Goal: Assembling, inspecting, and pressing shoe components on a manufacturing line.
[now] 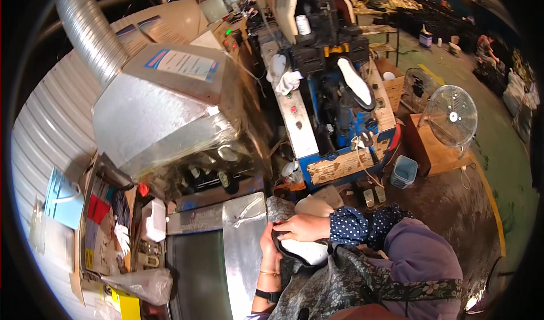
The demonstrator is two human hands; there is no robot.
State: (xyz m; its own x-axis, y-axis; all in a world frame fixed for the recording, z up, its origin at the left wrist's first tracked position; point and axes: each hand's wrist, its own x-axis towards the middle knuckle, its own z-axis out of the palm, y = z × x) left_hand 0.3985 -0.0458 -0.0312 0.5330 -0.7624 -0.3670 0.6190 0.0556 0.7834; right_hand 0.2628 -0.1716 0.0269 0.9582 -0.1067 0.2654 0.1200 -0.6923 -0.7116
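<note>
Close to my body, I hold a shoe (306, 252) with a white underside and a black rim, tilted in my hands. My left hand (271, 244) grips its end from the left; a bracelet and a black strap sit on that wrist. Coming in from the right in a dotted sleeve, my right hand (300, 227) lies over the same end, fingers curled near the left fingertips. Part of the shoe is hidden by my hands and floral apron (334, 280). Just beyond my right hand lies a cream-coloured rounded piece (314, 205), partly covered.
A metal conveyor bed (243, 252) stands left of my hands, below a silver hood (158, 104). Ahead, a blue machine (340, 161) carries another white-bottomed shoe (355, 82). To the right are a bucket (404, 171), a fan (452, 116) and a cardboard box (439, 150).
</note>
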